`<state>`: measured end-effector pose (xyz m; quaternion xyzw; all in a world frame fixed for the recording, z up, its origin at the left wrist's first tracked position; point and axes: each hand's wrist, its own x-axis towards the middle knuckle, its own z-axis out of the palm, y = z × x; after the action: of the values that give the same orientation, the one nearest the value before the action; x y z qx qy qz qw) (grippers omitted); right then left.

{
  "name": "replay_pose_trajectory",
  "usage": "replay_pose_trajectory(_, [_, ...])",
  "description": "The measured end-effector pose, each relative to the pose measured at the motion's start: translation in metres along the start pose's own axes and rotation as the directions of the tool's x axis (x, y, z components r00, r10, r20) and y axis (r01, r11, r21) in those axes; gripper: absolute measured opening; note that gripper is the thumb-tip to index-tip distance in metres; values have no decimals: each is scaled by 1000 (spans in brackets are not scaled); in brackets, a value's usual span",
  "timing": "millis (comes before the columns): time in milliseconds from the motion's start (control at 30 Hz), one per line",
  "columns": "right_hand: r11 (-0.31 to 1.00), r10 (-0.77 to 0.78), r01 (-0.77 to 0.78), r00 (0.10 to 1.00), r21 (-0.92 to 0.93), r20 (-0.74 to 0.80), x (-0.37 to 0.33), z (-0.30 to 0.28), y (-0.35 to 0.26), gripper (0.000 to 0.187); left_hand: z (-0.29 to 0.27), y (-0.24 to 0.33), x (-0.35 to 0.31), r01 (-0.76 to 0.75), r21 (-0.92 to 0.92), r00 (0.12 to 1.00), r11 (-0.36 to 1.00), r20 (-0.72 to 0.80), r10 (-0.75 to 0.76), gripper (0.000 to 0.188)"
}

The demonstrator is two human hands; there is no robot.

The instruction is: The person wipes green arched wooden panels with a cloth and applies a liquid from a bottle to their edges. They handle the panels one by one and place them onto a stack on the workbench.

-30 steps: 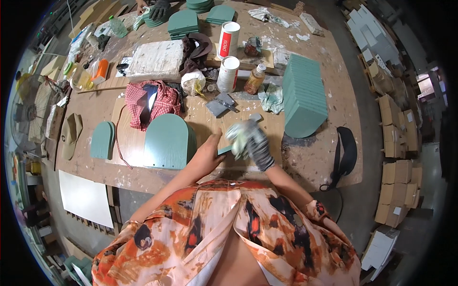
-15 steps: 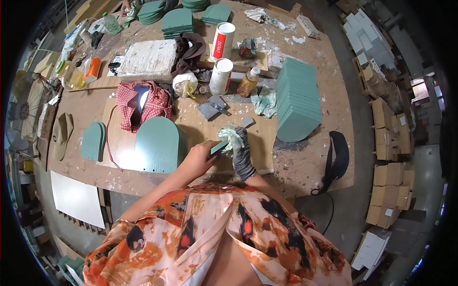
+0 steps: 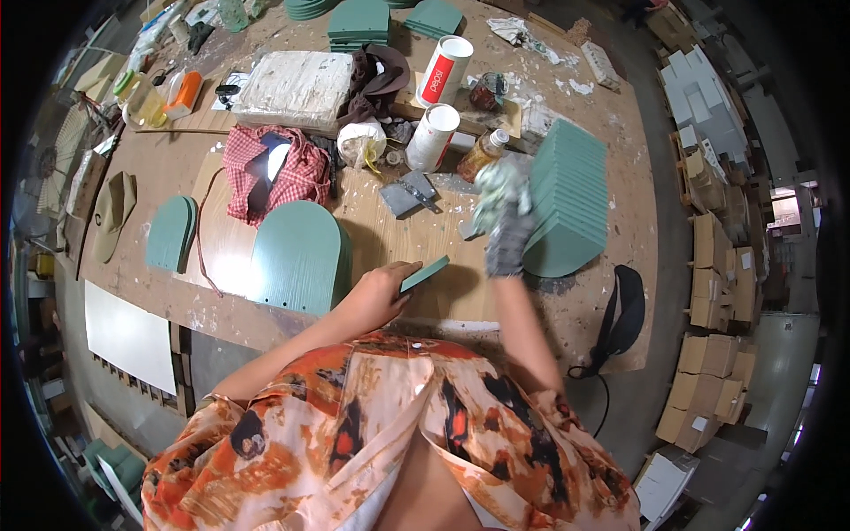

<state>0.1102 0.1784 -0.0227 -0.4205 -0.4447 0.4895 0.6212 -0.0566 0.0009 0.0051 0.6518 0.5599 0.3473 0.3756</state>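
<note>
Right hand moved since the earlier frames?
Yes: the right hand has moved rightward and farther from the body, now closer to the right-hand green panel stack.

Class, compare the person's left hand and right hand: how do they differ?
The left hand is bare; the right hand wears a grey glove. The left hand holds a green board; the right hand has a pale cloth. The left hand is nearer the shirt than the right hand. Both are over the table.
</note>
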Motion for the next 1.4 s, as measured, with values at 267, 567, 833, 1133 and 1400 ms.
replay_pose_trajectory(267, [150,-505,662,690,-735,519,128,51,-20,19,0,-3,1,5,-11,1000,1000,7,-5,44])
replay_pose_trajectory(567, [164,-218,614,786,-772,579,133,45,27,23,-4,-4,-2,77,-31,997,997,16,-76,41])
replay_pose_trajectory(833, [-6,-72,570,820,-822,568,116,46,8,22,0,-1,2,57,-25,998,998,33,-56,50])
replay_pose_trajectory(1133, [97,-346,674,713,-732,610,134,-24,19,26,-1,1,9,35,-19,998,999,54,-34,42])
replay_pose_trajectory(1400, [986,-102,111,992,-127,73,91,-66,-42,29,0,-5,-1,24,-12,1000,1000,1,-24,43])
